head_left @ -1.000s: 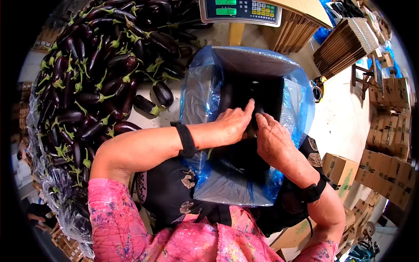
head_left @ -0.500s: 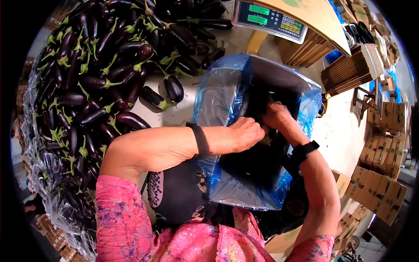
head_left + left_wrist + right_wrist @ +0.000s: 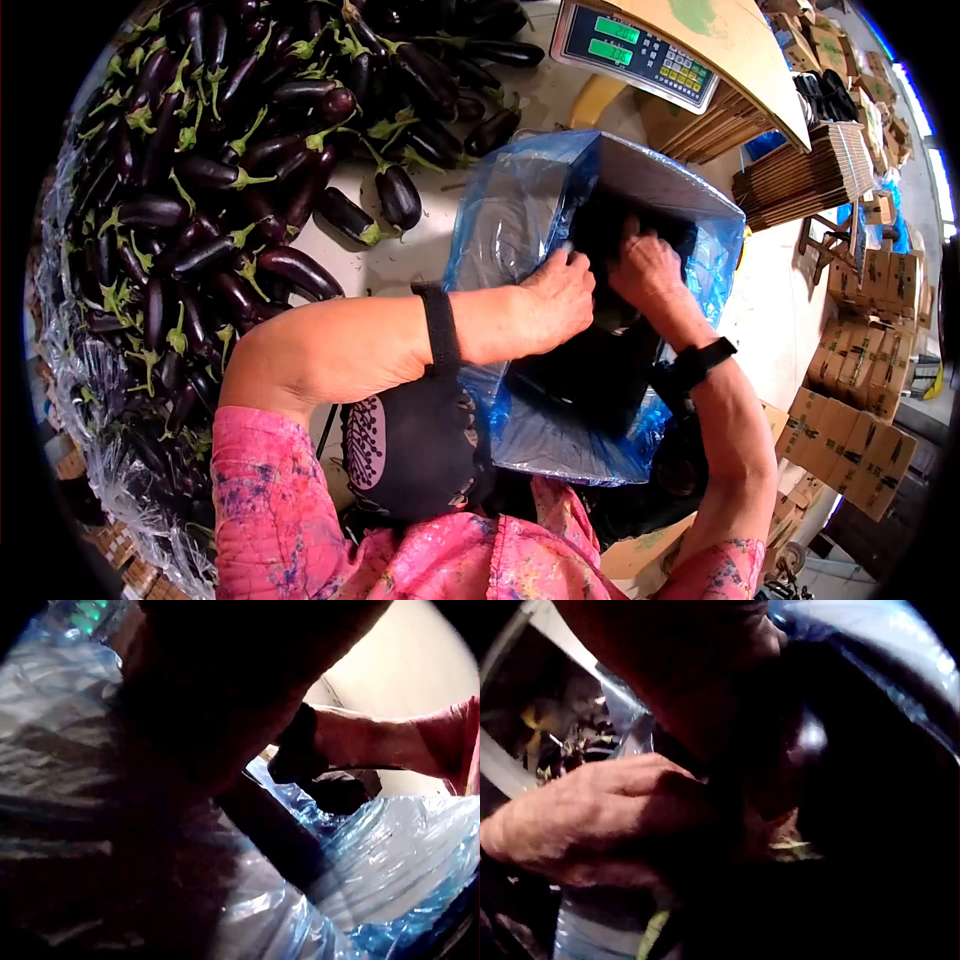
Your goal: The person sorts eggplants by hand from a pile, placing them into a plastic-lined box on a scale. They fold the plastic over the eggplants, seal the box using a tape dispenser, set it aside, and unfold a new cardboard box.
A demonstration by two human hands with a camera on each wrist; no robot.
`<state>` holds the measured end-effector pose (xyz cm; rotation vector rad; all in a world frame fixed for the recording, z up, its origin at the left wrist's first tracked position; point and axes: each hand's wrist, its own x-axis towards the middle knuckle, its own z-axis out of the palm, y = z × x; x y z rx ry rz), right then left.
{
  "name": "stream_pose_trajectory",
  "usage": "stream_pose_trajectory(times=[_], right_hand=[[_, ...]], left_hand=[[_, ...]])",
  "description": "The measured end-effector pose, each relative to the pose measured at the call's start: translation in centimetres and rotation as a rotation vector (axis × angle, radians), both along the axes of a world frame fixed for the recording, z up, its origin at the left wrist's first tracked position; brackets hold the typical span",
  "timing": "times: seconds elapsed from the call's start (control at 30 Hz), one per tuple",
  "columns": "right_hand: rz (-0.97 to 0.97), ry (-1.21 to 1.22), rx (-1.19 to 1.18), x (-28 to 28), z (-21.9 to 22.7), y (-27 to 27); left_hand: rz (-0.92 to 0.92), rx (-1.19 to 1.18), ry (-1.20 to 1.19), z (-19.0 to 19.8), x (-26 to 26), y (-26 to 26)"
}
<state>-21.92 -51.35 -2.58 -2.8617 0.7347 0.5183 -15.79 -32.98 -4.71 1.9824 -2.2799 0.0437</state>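
Both hands reach into a carton lined with blue plastic film [image 3: 505, 205] that stands in front of the person. My left hand [image 3: 560, 300] is over the left side of the opening, its fingers bent downward. Close beside it, the right hand [image 3: 648, 268] dips further toward the far side, fingertips lost in deep shadow. Inside, the right wrist view picks out a glossy dark eggplant [image 3: 808, 739] and a pale green stem [image 3: 654, 934] near the left hand. I cannot tell what either hand grips, as the inside is nearly black.
A large heap of eggplants [image 3: 290, 150] spreads across the left, with plastic sheeting [image 3: 90, 400] along its edge. One loose eggplant [image 3: 398, 197] lies between heap and carton. Behind the carton is a digital scale [image 3: 640, 55]. Flattened cartons [image 3: 805, 175] and stacked boxes [image 3: 870, 370] stand at right.
From pointing fingers close together over the carton, both hands have moved apart a little, fingers now bent. The right hand has gone toward the far side. The head view has shifted slightly.
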Motion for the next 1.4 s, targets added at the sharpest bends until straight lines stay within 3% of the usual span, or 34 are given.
stream_pose_trajectory(times=[0.03,0.13,0.17,0.27,0.4,0.43,0.5,0.6,0.63,0.67,0.73,0.8,0.87,0.97,1.07,1.13,1.3,1.4], right_hand=[[0.030,0.007,0.024,0.0,0.8,-0.5],[0.143,-0.096,-0.023,-0.5,4.1,-0.1],[0.138,-0.048,-0.022,-0.1,5.6,0.1],[0.079,0.027,-0.031,0.7,10.3,0.3],[0.104,-0.034,0.146,-1.2,13.1,-1.5],[0.094,-0.069,0.177,-1.6,13.4,-1.7],[0.138,-0.182,0.179,-2.4,13.3,-2.1],[0.150,-0.127,0.141,-2.8,12.6,-1.6],[0.192,-0.159,0.087,-3.0,12.1,-1.5],[0.178,-0.099,0.144,-2.6,12.2,-1.4],[0.142,0.019,0.255,-1.4,12.7,-2.1],[0.237,-0.120,0.415,-1.3,12.3,-3.1],[0.187,0.032,0.494,0.2,13.6,-2.6],[0.322,0.095,0.257,0.7,11.2,-3.0],[0.390,0.091,0.193,1.3,6.9,-2.6],[0.358,0.223,0.211,2.7,5.6,-0.7],[0.490,0.012,0.048,3.4,1.0,-0.5],[0.585,-0.466,-0.179,0.5,-3.8,-0.7]], left_hand=[[-0.041,0.274,0.058,2.6,1.0,-0.8],[-0.098,0.191,0.267,1.7,1.6,-0.6],[-0.075,0.100,0.200,1.7,1.6,-0.4],[-0.165,0.296,0.087,4.3,2.9,-0.1],[-0.377,0.272,0.001,2.2,0.7,0.4],[-0.362,0.178,-0.140,1.4,-0.1,0.9],[-0.346,0.117,-0.129,0.8,0.1,-0.3],[-0.405,0.017,-0.009,1.8,0.1,-0.8],[-0.430,-0.014,0.048,3.6,0.5,-0.7],[-0.443,0.146,0.136,5.5,0.6,-1.0],[-0.445,0.108,0.390,8.8,1.6,0.4],[-0.441,0.211,0.475,13.5,2.8,2.1],[-0.444,0.237,0.627,15.6,3.6,3.8],[-0.487,0.295,0.796,17.9,4.4,5.8],[-0.578,0.294,0.975,17.8,4.3,6.8],[-0.581,0.310,0.964,17.5,4.3,6.7],[-0.514,0.250,0.827,17.2,4.0,6.3],[-0.467,0.115,0.625,16.3,3.2,5.8]])
